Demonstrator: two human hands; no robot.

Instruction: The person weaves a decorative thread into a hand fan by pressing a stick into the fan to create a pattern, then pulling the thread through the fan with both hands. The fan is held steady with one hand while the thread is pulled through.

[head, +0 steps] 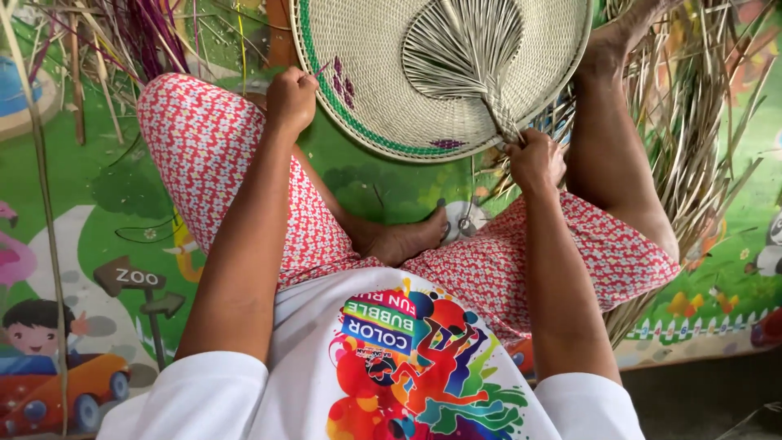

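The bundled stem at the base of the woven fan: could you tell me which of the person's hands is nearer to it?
Right. The right hand grips the bundled stem itself, while the left hand is at the woven fan's opposite rim, pinching a purple strand.

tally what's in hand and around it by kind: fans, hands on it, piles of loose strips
Round cream woven fan with green rim band: 1
Hands on the fan, left hand at its edge, right hand with a closed grip on its handle: 2
Piles of loose dried strips, purple and tan: 2
Total: 5
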